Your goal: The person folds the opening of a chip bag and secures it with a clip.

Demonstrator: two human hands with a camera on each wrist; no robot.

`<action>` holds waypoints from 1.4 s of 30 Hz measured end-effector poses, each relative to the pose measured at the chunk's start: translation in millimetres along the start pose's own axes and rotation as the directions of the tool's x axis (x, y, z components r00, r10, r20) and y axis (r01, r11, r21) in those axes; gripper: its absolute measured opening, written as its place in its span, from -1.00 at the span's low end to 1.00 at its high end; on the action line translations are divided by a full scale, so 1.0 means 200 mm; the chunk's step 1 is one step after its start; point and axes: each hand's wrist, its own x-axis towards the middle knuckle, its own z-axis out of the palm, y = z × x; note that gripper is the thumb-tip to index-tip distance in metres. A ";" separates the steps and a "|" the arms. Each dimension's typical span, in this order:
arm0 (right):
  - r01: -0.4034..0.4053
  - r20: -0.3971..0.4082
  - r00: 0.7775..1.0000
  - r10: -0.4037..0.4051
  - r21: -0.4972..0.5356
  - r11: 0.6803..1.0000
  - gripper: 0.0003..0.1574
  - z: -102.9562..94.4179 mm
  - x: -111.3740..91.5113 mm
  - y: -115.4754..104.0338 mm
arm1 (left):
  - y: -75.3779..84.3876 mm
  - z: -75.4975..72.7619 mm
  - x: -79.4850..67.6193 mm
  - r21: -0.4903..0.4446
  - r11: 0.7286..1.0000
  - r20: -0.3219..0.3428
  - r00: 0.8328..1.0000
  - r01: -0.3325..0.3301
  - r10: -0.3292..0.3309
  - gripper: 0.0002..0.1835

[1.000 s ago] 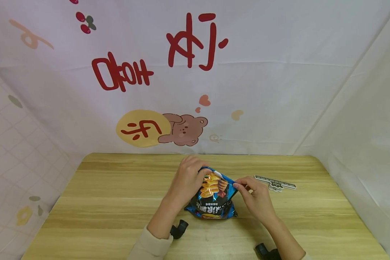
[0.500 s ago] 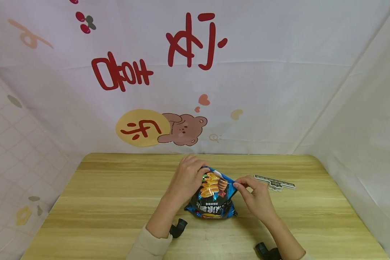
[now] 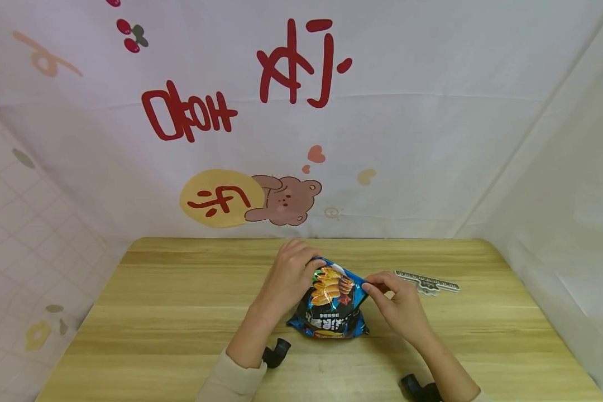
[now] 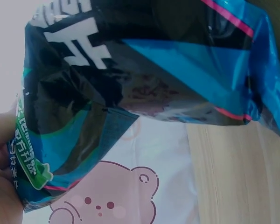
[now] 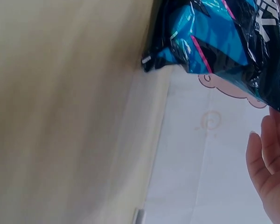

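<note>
A blue and black chip bag stands on the table between both hands, its printed front facing the head camera upside down. My left hand grips the bag's upper left corner, thumb on the front. At the upper right corner my right hand pinches the edge between thumb and index finger. The top edge slants down from left to right. In the left wrist view the bag fills most of the picture. The right wrist view shows the other fingers of the right hand apart from the bag.
A long black-and-white clip lies on the wooden table just beyond the right hand. Black wrist-camera mounts sit under both forearms. A white printed cloth hangs behind the table's far edge.
Almost nothing has moved. Both hands keep their hold on the bag's top corners, and the picture has shifted very slightly.
</note>
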 end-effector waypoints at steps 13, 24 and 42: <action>0.079 0.140 0.989 -0.040 -0.282 0.956 -0.54 -0.24 0.01 0.13 | 0.00 0.00 0.00 -0.011 1.000 0.008 1.000 0.012 -0.012 -0.93; 0.076 0.337 0.939 0.067 -0.395 0.916 -0.05 -0.42 -0.03 0.31 | 0.01 0.00 0.00 -0.011 1.000 0.009 1.000 0.012 -0.012 -0.93; -0.012 0.490 0.820 0.296 -0.503 0.864 0.13 -0.53 0.02 0.54 | 0.01 0.00 0.00 -0.020 1.000 0.019 1.000 0.014 -0.013 -0.93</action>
